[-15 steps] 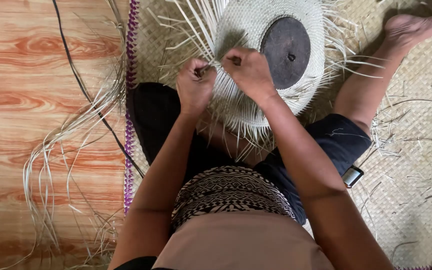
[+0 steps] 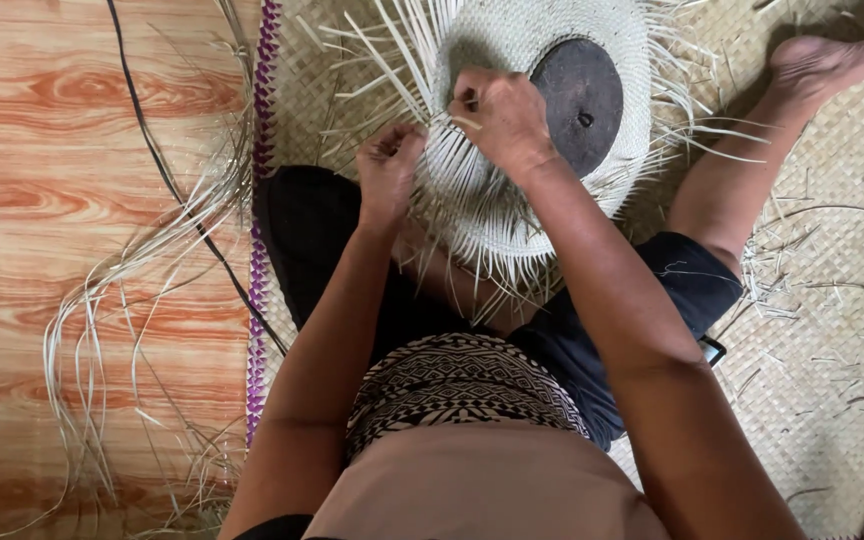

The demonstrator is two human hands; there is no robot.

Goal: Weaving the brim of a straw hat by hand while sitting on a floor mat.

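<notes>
1. Two hands of ours work at the near edge of a half-woven straw hat (image 2: 512, 60) that lies at about twelve o'clock in the view, over our lap on a woven mat (image 2: 832, 330).
2. Our left hand (image 2: 388, 165) sits at the hat's eight o'clock edge, fingers curled into a loose fist; it seems to pinch a few of the loose pale strands (image 2: 472, 220) fanning from the brim, though we cannot tell exactly which ones.
3. Our right hand (image 2: 497, 112) rests on the hat itself, just toward one o'clock of the left hand, fingers folded tight with a thin strand nipped between thumb and fingertips.
4. Just at three o'clock of the right hand, a dark round disc (image 2: 580, 100) lies on the crown of the hat, touching the weave.
5. Unwoven strand ends stick out around the whole brim, longest toward six o'clock, where they hang over our dark shorts (image 2: 692, 285).
6. Our bare foot (image 2: 832, 55) lies at two o'clock on the mat, apart from the hat.
7. At nine o'clock, a purple woven border (image 2: 257, 300) marks the mat's edge; beyond it a bundle of long straw fibres (image 2: 102, 330) and a thin black cord (image 2: 167, 180) lie on the wood-patterned floor (image 2: 32, 120).
8. At six o'clock, a black-and-white patterned band (image 2: 462, 385) crosses our waist.
</notes>
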